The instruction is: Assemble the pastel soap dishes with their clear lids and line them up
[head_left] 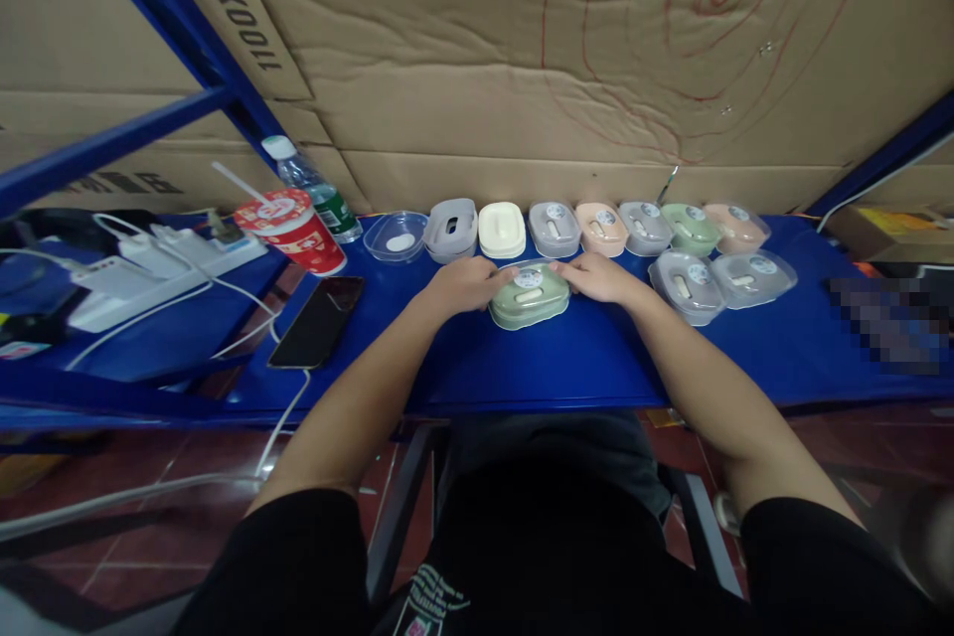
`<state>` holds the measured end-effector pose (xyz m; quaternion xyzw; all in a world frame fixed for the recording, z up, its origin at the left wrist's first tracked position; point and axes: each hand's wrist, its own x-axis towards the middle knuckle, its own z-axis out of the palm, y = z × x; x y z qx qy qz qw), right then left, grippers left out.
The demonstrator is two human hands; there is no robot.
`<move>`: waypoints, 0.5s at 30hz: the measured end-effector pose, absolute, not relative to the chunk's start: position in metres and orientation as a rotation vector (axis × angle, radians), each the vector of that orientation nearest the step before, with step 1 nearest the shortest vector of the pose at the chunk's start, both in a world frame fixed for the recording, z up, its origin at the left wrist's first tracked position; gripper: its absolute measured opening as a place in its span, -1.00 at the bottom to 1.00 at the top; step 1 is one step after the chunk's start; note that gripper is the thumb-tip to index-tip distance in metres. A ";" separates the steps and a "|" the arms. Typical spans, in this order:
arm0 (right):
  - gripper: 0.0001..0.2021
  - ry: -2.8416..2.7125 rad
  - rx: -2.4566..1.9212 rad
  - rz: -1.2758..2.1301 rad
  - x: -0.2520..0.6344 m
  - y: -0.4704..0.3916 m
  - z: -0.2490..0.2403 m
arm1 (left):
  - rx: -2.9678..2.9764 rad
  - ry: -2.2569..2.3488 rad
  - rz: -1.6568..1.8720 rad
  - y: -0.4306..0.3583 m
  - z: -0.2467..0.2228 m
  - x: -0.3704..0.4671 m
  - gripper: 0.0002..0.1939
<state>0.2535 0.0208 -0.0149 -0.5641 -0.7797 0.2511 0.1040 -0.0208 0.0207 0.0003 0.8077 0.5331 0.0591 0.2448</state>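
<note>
Clasping the pale green, rounded plastic container (531,298) between them, your left grip (466,285) and your right grip (598,276) are closed on its opposite sides. It sits on the blue bench (477,373). Just beyond the green container and slightly left stands a cream, rounded rectangular box (502,231); to the green container's right rests a grey lidded plastic container (687,288). To its left you have a black, flat phone (319,320) and a red paper cup (299,237).

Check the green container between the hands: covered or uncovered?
Covered: a clear lid with a round sticker sits over the green container. Whether it is fully pressed shut, I cannot tell.
</note>
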 end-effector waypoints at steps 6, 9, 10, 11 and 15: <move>-0.28 -2.376 -1.750 0.597 0.253 0.022 -0.015 | 2.176 1.383 0.256 0.025 -0.004 -0.023 -0.39; -0.25 -2.385 -1.775 0.524 0.254 0.021 -0.013 | 2.153 1.395 0.308 0.026 -0.008 -0.021 -0.42; -0.26 -2.375 -1.798 0.487 0.254 0.020 -0.012 | 2.139 1.396 0.315 0.026 -0.010 -0.020 -0.43; -0.27 -2.352 -1.837 0.429 0.255 0.019 -0.010 | 2.119 1.391 0.315 0.027 -0.012 -0.019 -0.45; -0.48 -2.118 -2.012 0.093 0.259 0.015 0.002 | 1.980 1.254 0.285 0.026 -0.017 -0.010 -0.46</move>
